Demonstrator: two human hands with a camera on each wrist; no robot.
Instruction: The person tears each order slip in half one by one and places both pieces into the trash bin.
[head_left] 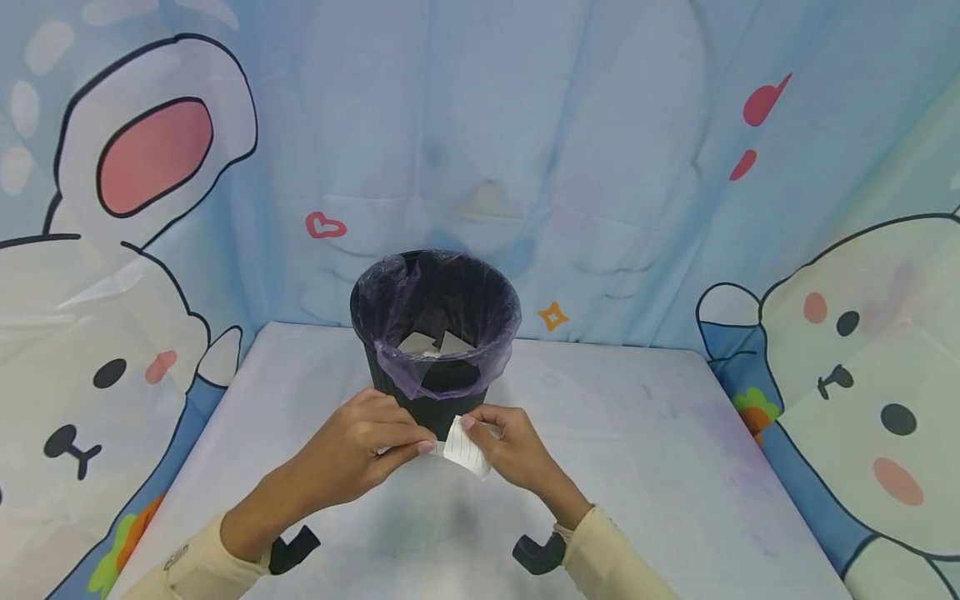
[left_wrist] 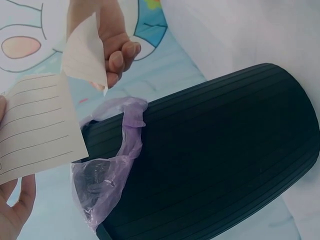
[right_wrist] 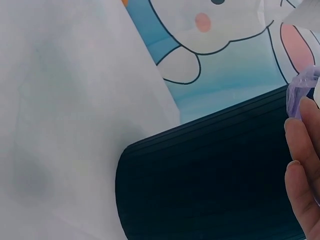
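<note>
My left hand point(head_left: 367, 442) pinches a ruled white sheet of paper point(left_wrist: 40, 125) between thumb and fingers. Across from it, my right hand point(head_left: 513, 446) pinches a white paper part point(left_wrist: 86, 52). The two paper parts meet at a corner in the left wrist view; whether they are still joined there I cannot tell. Both hands are in front of a black trash bin point(head_left: 433, 410), above the table. A purple plastic liner point(head_left: 491, 360) folds over the bin's rim. Inside the bin lie white paper pieces point(head_left: 417, 343).
The bin stands on a white-covered table point(head_left: 637, 467), near its back edge. Behind and at both sides hangs a blue cartoon-print curtain point(head_left: 622, 150). Black wrist straps point(head_left: 538, 554) stick out below both sleeves.
</note>
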